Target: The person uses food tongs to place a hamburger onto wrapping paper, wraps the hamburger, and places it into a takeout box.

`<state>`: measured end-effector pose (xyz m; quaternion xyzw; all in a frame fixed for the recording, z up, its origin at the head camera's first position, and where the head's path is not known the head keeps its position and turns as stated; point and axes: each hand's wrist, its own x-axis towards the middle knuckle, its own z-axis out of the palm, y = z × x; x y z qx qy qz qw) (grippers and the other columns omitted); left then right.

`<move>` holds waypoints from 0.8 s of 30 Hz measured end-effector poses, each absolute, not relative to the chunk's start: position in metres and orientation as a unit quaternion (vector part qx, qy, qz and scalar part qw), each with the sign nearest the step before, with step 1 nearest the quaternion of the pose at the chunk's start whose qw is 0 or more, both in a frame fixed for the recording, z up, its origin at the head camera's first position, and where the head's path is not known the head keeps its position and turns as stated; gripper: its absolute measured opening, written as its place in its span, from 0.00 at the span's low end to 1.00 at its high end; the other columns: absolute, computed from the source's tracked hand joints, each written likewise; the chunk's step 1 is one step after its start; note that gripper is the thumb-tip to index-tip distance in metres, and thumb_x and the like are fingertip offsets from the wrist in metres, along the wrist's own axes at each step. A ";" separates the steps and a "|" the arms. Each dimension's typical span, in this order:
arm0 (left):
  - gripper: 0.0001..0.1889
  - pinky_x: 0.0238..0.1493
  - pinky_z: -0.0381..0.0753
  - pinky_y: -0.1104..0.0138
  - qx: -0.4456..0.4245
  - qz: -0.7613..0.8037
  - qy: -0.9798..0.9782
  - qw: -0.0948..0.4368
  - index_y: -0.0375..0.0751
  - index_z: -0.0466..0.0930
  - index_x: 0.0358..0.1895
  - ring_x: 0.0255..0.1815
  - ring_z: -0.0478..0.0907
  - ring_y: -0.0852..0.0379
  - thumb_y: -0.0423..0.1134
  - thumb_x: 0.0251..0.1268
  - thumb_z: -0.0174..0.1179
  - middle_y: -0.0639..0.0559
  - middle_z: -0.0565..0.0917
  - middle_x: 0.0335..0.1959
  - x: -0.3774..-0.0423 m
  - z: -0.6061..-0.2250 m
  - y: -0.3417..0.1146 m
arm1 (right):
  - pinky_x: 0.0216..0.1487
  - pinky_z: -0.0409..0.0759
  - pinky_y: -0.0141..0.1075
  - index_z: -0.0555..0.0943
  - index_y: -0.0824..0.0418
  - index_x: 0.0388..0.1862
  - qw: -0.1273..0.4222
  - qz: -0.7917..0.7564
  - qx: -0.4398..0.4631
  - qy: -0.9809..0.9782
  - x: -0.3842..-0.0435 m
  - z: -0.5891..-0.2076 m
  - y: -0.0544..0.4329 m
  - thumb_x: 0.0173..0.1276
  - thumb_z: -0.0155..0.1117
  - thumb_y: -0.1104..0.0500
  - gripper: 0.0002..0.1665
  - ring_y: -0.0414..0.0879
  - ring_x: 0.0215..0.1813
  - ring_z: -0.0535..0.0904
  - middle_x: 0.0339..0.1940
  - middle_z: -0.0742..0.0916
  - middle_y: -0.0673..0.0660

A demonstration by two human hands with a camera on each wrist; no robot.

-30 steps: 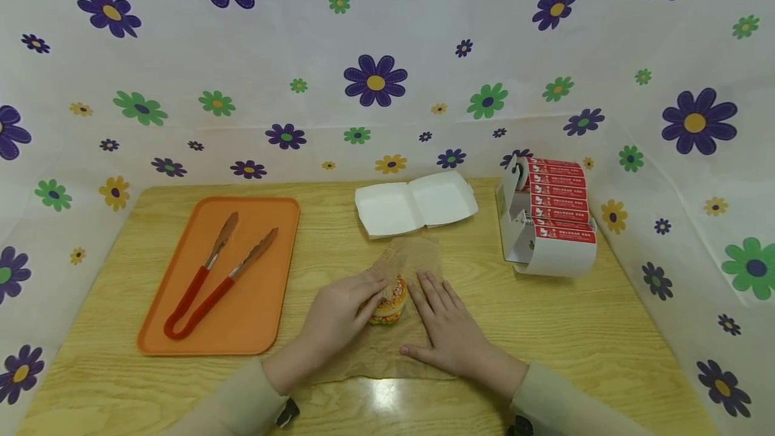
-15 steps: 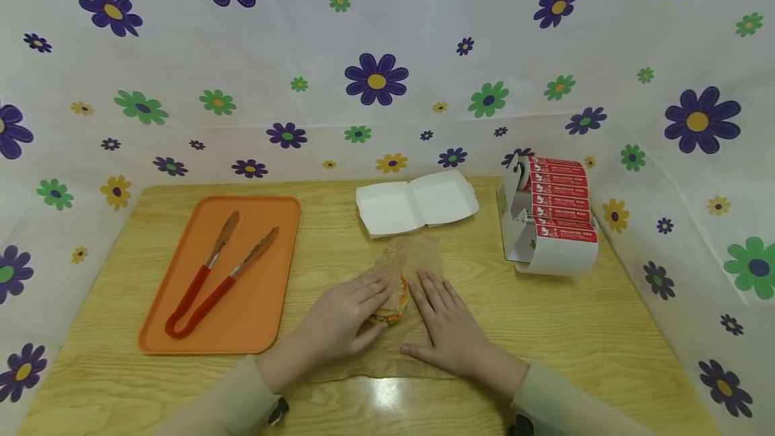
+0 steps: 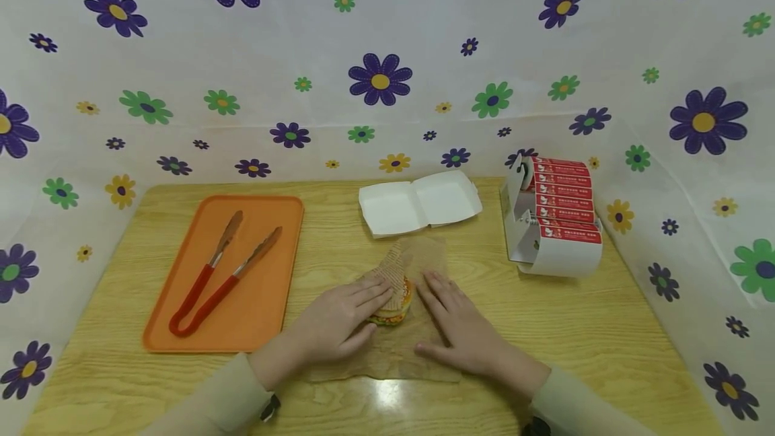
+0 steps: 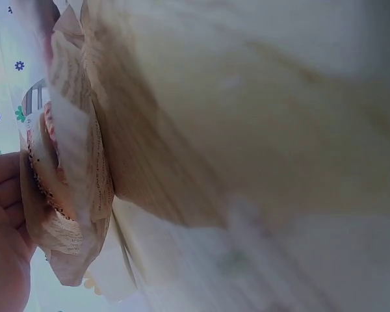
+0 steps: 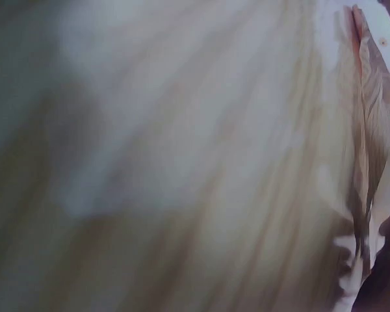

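In the head view a sesame-bun burger [image 3: 408,295] sits on a sheet of brown printed wrapping paper [image 3: 393,358]. A flap of the paper lies over its left and top. My left hand [image 3: 339,318] rests on that flap with fingers extended. The left wrist view shows the burger's seeded bun [image 4: 47,179] inside the folded paper [image 4: 78,240], beside the hand. My right hand [image 3: 466,332] lies flat on the sheet just right of the burger, fingers spread and holding nothing. The right wrist view is mostly blurred tabletop, with crumpled paper at its right edge.
A white takeaway box [image 3: 393,210] lies unfolded behind the paper. To the left is an orange tray [image 3: 254,321] bearing red-handled tongs [image 3: 200,298]. A label dispenser [image 3: 563,254] with red stickers stands at right. Flowered cloth surrounds the wooden table [image 3: 527,315].
My left hand has gone from pinching the paper by the bun to resting on it, and the flap now covers more of the bun. My right hand has shifted slightly right.
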<state>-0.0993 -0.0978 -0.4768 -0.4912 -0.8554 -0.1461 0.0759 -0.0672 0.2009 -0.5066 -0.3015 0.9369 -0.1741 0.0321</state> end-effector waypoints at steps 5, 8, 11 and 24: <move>0.30 0.77 0.78 0.55 -0.499 -0.151 -0.850 0.072 0.36 0.73 0.76 0.78 0.75 0.47 0.41 0.72 0.59 0.44 0.77 0.77 -0.100 -0.477 -0.100 | 0.91 0.38 0.38 0.58 0.66 0.86 0.004 -0.188 -0.352 0.917 -0.063 -0.501 0.220 0.70 0.68 0.35 0.58 0.63 0.87 0.57 0.88 0.61 0.66; 0.31 0.78 0.77 0.55 -0.504 -0.153 -0.847 0.070 0.36 0.73 0.77 0.79 0.73 0.47 0.40 0.73 0.59 0.44 0.76 0.78 -0.101 -0.478 -0.103 | 0.90 0.34 0.31 0.61 0.67 0.84 -0.010 -0.194 -0.379 0.905 -0.059 -0.498 0.232 0.69 0.70 0.35 0.58 0.64 0.85 0.62 0.86 0.66 0.66; 0.31 0.79 0.74 0.55 -0.508 -0.156 -0.845 0.064 0.35 0.71 0.78 0.81 0.71 0.46 0.40 0.74 0.58 0.44 0.74 0.79 -0.102 -0.480 -0.105 | 0.90 0.35 0.29 0.63 0.67 0.83 -0.018 -0.198 -0.396 0.896 -0.055 -0.498 0.243 0.67 0.71 0.33 0.59 0.63 0.83 0.66 0.84 0.69 0.66; 0.31 0.81 0.72 0.55 -0.514 -0.157 -0.842 0.049 0.34 0.68 0.80 0.83 0.68 0.46 0.41 0.77 0.55 0.43 0.71 0.81 -0.104 -0.483 -0.105 | 0.91 0.45 0.32 0.73 0.63 0.78 -0.056 -0.225 -0.456 0.859 -0.047 -0.506 0.260 0.60 0.81 0.44 0.51 0.57 0.76 0.75 0.78 0.79 0.61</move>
